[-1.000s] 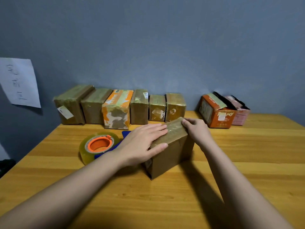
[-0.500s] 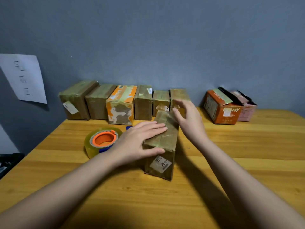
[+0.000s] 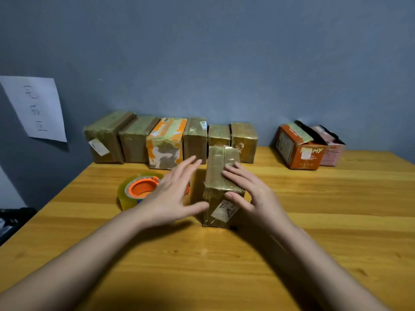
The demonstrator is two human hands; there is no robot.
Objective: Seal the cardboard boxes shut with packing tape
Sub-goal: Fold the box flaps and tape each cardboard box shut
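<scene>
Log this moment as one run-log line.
taped box upright on table | right hand rests on box | left hand open beside it | tape roll left, untouched

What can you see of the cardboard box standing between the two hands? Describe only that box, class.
The cardboard box is brown and wrapped in glossy clear tape, with strips crossing its top. It stands on the wooden table, its narrow end facing the camera. A torn white label sits on that end. The right hand rests on its top and right side, thumb on the near edge. The left hand is spread beside it; contact is unclear.
</scene>
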